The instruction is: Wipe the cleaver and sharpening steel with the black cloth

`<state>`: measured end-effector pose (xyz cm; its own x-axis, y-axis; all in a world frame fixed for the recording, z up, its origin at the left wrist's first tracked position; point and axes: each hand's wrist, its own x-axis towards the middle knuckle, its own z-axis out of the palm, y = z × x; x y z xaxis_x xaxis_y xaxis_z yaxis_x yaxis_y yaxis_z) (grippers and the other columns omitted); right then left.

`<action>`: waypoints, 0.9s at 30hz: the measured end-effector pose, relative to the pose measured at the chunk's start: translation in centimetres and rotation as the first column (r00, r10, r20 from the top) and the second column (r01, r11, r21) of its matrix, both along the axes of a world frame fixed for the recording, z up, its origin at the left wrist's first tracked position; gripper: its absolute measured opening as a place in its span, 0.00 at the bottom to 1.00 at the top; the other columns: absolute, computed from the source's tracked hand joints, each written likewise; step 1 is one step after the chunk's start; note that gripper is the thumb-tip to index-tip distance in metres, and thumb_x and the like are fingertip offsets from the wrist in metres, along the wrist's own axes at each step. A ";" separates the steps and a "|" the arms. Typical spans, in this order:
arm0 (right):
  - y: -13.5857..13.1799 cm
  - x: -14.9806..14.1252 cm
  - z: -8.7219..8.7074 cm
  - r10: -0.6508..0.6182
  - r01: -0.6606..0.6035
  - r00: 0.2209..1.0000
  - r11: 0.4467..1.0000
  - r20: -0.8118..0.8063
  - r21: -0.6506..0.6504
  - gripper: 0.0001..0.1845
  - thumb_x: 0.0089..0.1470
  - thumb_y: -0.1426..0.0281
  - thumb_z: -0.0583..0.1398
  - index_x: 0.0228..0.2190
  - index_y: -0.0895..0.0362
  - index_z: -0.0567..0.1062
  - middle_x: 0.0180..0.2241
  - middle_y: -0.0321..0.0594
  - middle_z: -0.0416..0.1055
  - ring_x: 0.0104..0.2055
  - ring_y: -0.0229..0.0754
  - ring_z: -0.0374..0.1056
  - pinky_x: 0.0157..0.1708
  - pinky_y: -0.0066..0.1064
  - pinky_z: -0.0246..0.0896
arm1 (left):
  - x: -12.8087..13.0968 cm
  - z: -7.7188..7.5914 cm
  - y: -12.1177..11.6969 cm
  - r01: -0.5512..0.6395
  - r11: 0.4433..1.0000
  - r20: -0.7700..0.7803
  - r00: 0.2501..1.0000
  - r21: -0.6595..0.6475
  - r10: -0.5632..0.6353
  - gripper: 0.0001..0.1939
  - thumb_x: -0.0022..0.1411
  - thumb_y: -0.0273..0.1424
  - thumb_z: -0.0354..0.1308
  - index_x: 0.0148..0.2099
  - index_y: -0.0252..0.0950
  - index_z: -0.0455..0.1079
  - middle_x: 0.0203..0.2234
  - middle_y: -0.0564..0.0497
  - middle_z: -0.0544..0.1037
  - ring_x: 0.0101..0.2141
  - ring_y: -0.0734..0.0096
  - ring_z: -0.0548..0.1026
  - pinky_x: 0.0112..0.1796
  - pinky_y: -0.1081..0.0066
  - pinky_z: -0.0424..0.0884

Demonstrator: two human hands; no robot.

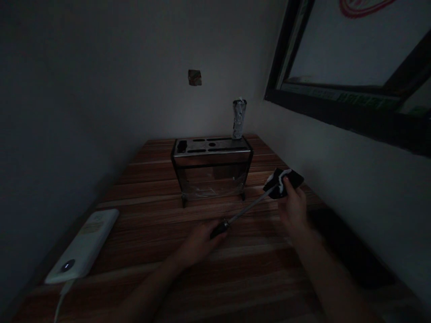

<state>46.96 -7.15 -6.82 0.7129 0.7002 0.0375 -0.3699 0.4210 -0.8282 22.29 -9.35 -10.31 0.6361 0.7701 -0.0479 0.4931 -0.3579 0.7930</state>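
Note:
My left hand (201, 238) is closed around the black handle of a sharpening steel (249, 207), whose long thin rod slants up to the right. At the rod's far end, my right hand (293, 205) pinches a black cloth (295, 179) with white edging or folds. The cloth covers the rod's tip. Beyond my hands stands a knife rack (213, 153) with a slotted metal top and dark legs, partly covered in clear film. A thick handle wrapped in pale plastic (239, 119) rises from the rack's back right corner; what it belongs to is hidden.
On the left of the striped wooden table (151, 224) lies a white power bank (85, 244) with a cable (61, 298). A dark flat object (348, 246) lies by the right wall. A dark-framed board or window (336, 103) juts in at upper right. The light is dim.

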 end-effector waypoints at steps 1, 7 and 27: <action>0.0 -0.1 0.0 0.014 -0.014 1.000 1.000 -0.011 -0.004 0.15 0.36 0.65 0.67 0.29 0.57 0.75 0.29 0.33 0.75 0.31 0.36 0.71 0.33 0.28 0.66 | 0.0 0.0 0.0 -0.002 1.000 -0.003 1.000 -0.002 0.002 0.12 0.60 0.37 0.48 0.42 0.36 0.67 0.33 0.51 0.74 0.33 0.70 0.71 0.33 0.75 0.64; -0.1 -1.5 -0.8 0.077 -0.077 0.997 0.996 -0.011 -0.052 0.15 0.36 0.64 0.67 0.30 0.56 0.76 0.31 0.33 0.76 0.32 0.37 0.71 0.35 0.29 0.67 | 0.0 0.0 0.1 -0.015 1.000 0.006 1.000 -0.023 0.015 0.13 0.60 0.37 0.48 0.41 0.36 0.67 0.34 0.52 0.74 0.34 0.69 0.71 0.35 0.75 0.64; -3.3 -7.7 -4.0 0.716 -0.612 0.657 0.689 0.234 -0.389 0.16 0.36 0.62 0.67 0.30 0.56 0.76 0.30 0.37 0.76 0.34 0.45 0.70 0.35 0.35 0.65 | 0.2 -0.3 0.3 -0.045 0.995 0.157 0.986 -0.085 0.058 0.14 0.58 0.32 0.50 0.47 0.35 0.67 0.40 0.49 0.75 0.38 0.66 0.72 0.42 0.71 0.66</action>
